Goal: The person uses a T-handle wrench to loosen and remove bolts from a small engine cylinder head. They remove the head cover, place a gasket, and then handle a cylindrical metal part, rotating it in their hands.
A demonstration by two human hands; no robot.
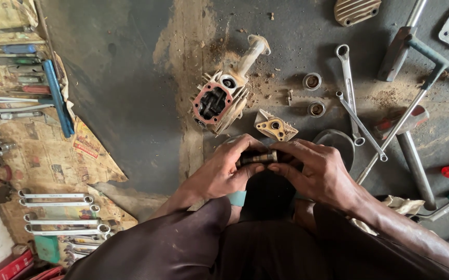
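Centrally, both hands meet over the dark floor [131, 78], just in front of the person's knees. The left hand [224, 168] and the right hand [318, 171] pinch a small brass-coloured cylindrical part [258, 157] between them; the fingers of each hand are curled closed on one end of it, and the part lies roughly level.

Beyond the hands, an engine cylinder head [222, 98] with cooling fins and a reddish gasket face lies tilted on a patch of dirt. Just beside it, nearer the right hand, rests a small tan triangular plate [275, 126] with holes. Two short metal rings [312, 81] sit farther right, well apart from the hands. Two crossed combination spanners [350, 85] lie near the rings, and a long T-handle wrench [416, 98] runs diagonally past them.

At the left edge, torn newspaper sheets [53, 161], yellowed with red and dark print blocks, cover the floor. A row of spanners [58, 212] lies on them, with a blue-handled tool [57, 98] above. A red flat box [12, 267] sits at the lower left corner.
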